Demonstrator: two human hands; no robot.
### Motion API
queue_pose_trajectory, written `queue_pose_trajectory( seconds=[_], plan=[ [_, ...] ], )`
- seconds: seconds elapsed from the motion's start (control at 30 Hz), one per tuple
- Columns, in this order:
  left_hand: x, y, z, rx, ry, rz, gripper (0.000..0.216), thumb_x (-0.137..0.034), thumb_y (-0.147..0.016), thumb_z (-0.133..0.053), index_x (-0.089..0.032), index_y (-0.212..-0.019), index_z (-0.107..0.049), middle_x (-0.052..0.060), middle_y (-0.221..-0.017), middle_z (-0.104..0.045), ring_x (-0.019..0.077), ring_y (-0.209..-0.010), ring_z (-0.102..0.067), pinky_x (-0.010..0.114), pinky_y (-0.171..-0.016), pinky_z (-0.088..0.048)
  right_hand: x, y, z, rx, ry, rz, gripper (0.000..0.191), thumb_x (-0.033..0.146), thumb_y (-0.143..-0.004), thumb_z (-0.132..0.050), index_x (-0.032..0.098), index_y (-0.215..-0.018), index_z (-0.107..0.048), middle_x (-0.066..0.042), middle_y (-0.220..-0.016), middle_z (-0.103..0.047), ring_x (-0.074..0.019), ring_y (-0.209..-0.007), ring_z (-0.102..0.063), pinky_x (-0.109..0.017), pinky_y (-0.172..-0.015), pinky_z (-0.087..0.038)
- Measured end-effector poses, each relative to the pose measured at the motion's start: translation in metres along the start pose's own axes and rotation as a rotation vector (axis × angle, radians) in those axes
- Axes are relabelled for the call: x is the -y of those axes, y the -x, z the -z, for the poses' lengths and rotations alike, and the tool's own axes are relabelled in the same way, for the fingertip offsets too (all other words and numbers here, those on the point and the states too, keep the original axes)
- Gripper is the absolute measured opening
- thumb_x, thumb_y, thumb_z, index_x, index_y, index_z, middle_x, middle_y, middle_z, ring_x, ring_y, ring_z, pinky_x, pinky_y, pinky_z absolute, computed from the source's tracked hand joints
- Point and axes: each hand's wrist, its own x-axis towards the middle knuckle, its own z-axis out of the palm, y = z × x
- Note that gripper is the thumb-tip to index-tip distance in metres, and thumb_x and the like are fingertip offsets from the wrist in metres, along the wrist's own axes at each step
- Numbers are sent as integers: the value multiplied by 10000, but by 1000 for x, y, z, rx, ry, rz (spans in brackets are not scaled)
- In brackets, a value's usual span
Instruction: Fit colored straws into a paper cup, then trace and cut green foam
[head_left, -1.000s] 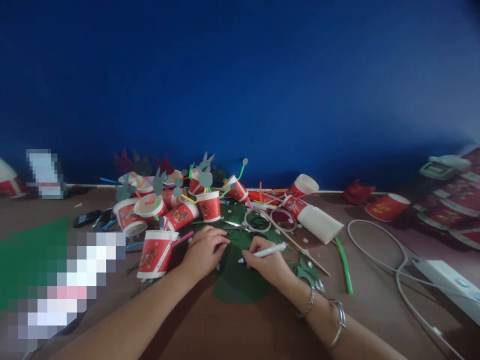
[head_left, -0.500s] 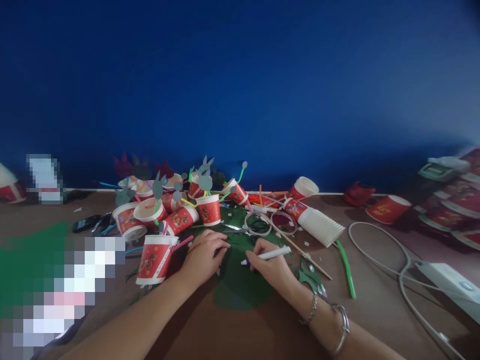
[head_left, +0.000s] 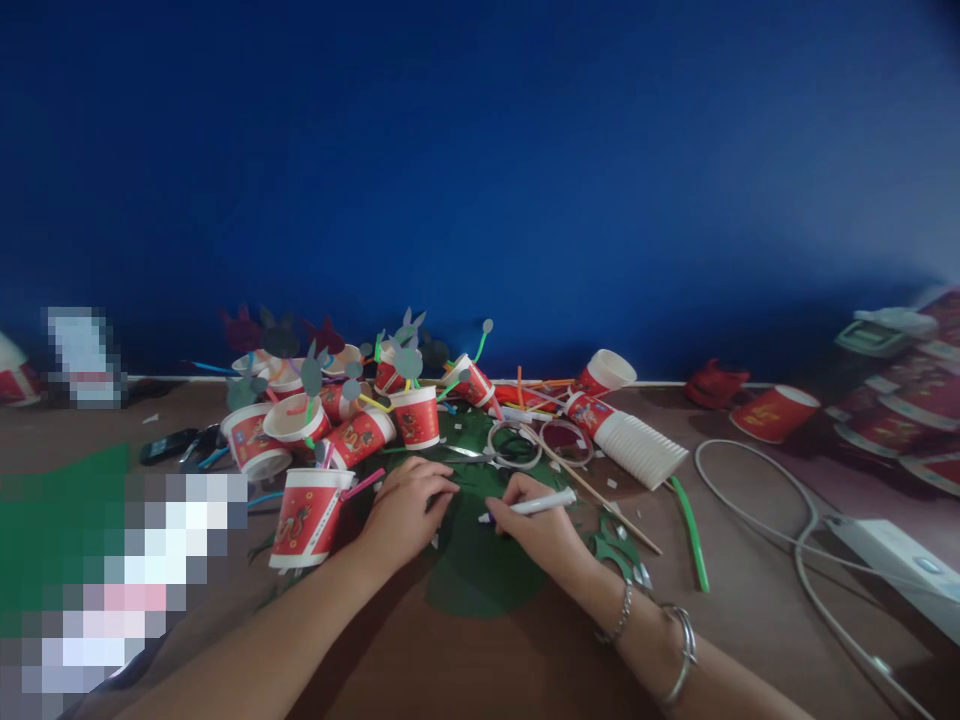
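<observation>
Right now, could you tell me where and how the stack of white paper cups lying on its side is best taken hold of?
Probably around the ribbed white middle of the cup stack, from above. It lies tipped over, its red cup end toward the tape rings, so its long sides are exposed.

1. Pixelated patch (head_left: 124,580) at lower left hides whatever lies there, plus part of the green sheet (head_left: 64,520).
2. Second pixelated block (head_left: 79,352) by the wall, contents unreadable.
3. Pen (head_left: 529,504) tip too small to tell if it touches the green paper (head_left: 480,570).
4. White box (head_left: 900,570) and red cups (head_left: 907,420) cut off at right edge.
5. Left hand (head_left: 405,510) covers the paper beneath.
</observation>
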Motion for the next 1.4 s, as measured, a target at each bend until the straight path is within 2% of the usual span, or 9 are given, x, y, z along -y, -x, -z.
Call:
queue_pose_trajectory(
  seconds=[0.37,0.57,0.8,0.93,1.07,1.23,1.4],
  plan=[
    [1,1,-1,-7,11,-5,168,-191,-808,-560,-263,-852,-706,1,-1036,-682,202,-1000,-560,361,-864,-443,-3,-1,-1,-18,69,10,233,264,-704,-568,213,-528,-424,38,-435,-527,-99,-423,-418,-200,-414,-284],
    [0,0,0,-5,9,-10,168,-195,-810,-557,-262,-845,-708,-1,-1034,-683,198,-998,-561,351,-860,-445,-8,-3,0,-19,-32,17,232,284,-727,-548,216,-547,-420,35,-444,-543,-105,-436,-443,-203,-436,-315],
    [0,0,1,-4,5,-5,167,-198,-808,-561,-264,-849,-709,2,-1032,-684,201,-994,-565,357,-851,-449,-7,-2,-2,-28,56,-1,228,246,-691,-557,215,-525,-404,49,-423,-488,-98,-418,-404,-207,-425,-286],
    [1,0,0,-8,7,-13,172,-185,-803,-562,-263,-854,-707,0,-1033,-682,197,-992,-564,353,-855,-448,-8,-3,0,-55,-124,-12,263,312,-743,-556,215,-550,-407,38,-445,-520,-96,-430,-410,-209,-437,-301],
    [1,1,-1,-2,6,-2,177,-179,-800,-563,-268,-851,-707,-8,-1038,-681,195,-996,-558,350,-858,-444,-2,-1,1,-2,-256,20,282,361,-786,-526,215,-578,-405,57,-416,-471,-89,-416,-390,-211,-443,-298],
    [1,1,-1,-19,-5,25,175,-200,-806,-560,-277,-842,-713,-9,-1042,-680,198,-999,-552,355,-866,-434,8,3,-1,142,-115,87,172,259,-687,-613,194,-611,-474,61,-507,-454,-87,-480,-390,-201,-447,-281],
    [1,1,-2,-50,-20,52,169,-210,-801,-565,-277,-828,-718,2,-1031,-683,201,-993,-555,353,-864,-432,5,1,-5,148,-22,94,171,256,-716,-578,194,-596,-473,42,-513,-491,-100,-497,-422,-213,-463,-300]
  ],
)
